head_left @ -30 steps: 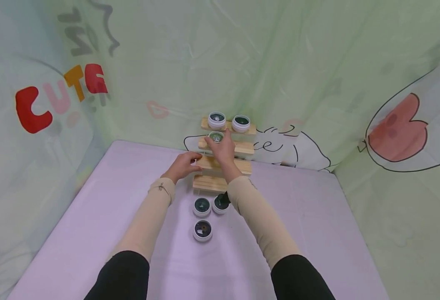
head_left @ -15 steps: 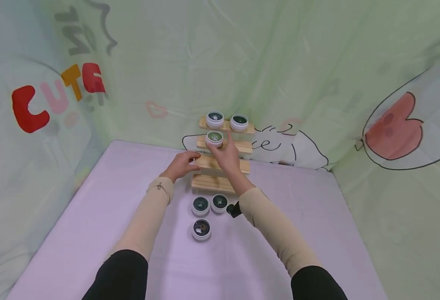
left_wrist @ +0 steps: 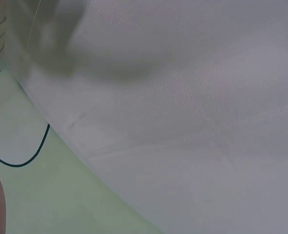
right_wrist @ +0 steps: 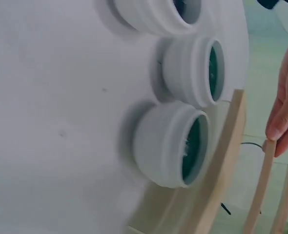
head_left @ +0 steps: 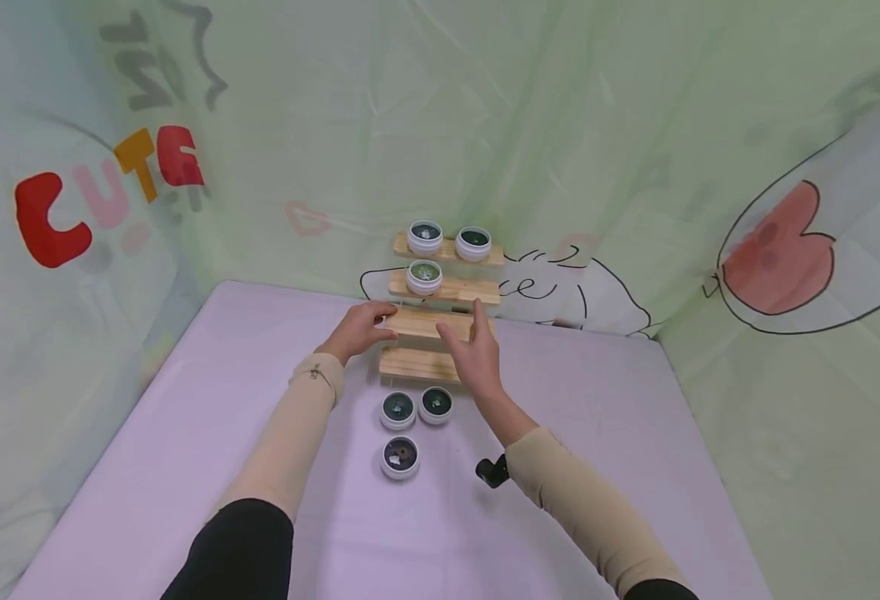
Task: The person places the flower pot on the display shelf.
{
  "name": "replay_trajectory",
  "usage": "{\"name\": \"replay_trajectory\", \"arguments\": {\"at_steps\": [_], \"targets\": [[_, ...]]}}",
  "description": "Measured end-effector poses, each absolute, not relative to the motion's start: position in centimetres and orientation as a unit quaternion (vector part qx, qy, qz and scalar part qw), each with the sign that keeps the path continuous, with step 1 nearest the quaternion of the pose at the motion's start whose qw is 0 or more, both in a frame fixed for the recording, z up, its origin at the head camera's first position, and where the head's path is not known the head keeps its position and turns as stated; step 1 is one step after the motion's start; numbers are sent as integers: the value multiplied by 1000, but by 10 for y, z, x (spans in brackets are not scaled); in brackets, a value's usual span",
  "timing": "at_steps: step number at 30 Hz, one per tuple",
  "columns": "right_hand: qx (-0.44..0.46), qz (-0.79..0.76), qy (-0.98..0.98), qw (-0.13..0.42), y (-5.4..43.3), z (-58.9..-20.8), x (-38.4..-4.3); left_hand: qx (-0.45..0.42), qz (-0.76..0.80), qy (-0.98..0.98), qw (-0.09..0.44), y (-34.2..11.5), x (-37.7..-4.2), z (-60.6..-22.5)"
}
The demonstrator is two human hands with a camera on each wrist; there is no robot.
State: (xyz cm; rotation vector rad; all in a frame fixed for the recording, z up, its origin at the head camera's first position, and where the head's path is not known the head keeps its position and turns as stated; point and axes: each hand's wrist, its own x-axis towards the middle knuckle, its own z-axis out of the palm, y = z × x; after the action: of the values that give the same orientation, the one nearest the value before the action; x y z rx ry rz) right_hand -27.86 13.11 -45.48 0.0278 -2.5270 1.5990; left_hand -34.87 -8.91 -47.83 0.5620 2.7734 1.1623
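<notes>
A stepped wooden display rack (head_left: 417,364) with several slats stands at the back of the table. My left hand (head_left: 360,330) pinches the left end of one of its middle slats (head_left: 417,322); the right wrist view also shows this grip. My right hand (head_left: 477,358) is in front of the rack's right side, fingers straight and thumb apart, holding nothing. A white round jar with a green top (head_left: 424,277) sits on the left of the second slat from the top. Two dark-topped white jars, one left (head_left: 425,237) and one right (head_left: 473,243), sit on the top slat.
Three more white jars stand on the lilac tablecloth (head_left: 597,433) before the rack: a left one (head_left: 398,409), a right one (head_left: 436,405) and a nearer one (head_left: 399,457). A printed curtain (head_left: 297,125) hangs behind. The left wrist view shows mostly cloth.
My right hand has let go of the green-topped jar on the second slat and drawn back, down and to the right. My left hand keeps its hold on the rack.
</notes>
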Motion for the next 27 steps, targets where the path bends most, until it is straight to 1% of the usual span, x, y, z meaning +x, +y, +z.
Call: {"name": "replay_trajectory", "arguments": {"at_steps": [6, 13, 20, 27], "targets": [[19, 537, -840, 73, 134, -473, -256, 185, 395, 899, 43, -90, -347, -481], [0, 546, -837, 40, 139, -500, -233, 186, 394, 899, 39, -90, -347, -482], [-4, 547, -837, 22, 145, -526, -210, 187, 394, 899, 36, -91, -348, -482], [15, 538, -842, 34, 147, -535, -193, 186, 393, 900, 41, -91, -347, -479]]}}
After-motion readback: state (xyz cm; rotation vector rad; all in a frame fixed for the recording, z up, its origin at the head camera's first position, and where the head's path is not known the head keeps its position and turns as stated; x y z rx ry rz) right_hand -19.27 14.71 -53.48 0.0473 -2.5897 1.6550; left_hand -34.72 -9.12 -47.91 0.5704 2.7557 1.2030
